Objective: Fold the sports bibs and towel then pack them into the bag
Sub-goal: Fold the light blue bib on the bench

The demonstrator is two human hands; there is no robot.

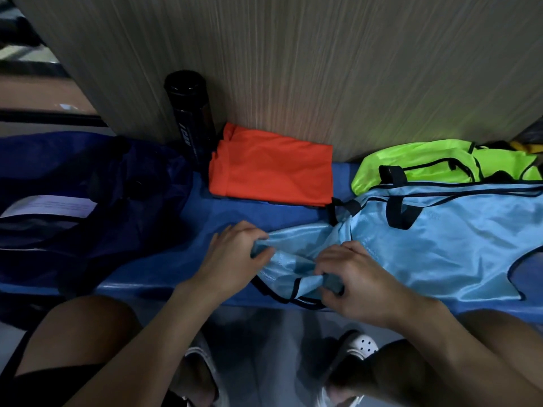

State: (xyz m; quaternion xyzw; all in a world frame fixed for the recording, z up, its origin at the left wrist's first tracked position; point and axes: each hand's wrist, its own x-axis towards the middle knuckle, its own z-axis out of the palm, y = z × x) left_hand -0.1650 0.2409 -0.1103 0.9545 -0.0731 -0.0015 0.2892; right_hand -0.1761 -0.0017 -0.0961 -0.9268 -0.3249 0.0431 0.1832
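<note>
Bench (249,212): bag (88,177), bottle (191,113), orange cloth (270,171), lt-blue bib (455,245), neon bib (411,160).

The light blue bib (440,239) is cut off by the right edge, and the fingertips of the left hand (235,254) and the right hand (358,277) are buried in its bunched folds. The neon green bib (411,160) is partly covered by it and is also clipped at the right edge. The dark blue bag (88,186) is cut by the left edge. The print on the white sheet (50,205) lying on it and on the black bottle (191,113) is too blurred to be read. A yellow thing (526,146) at the right edge cannot be identified.
</note>
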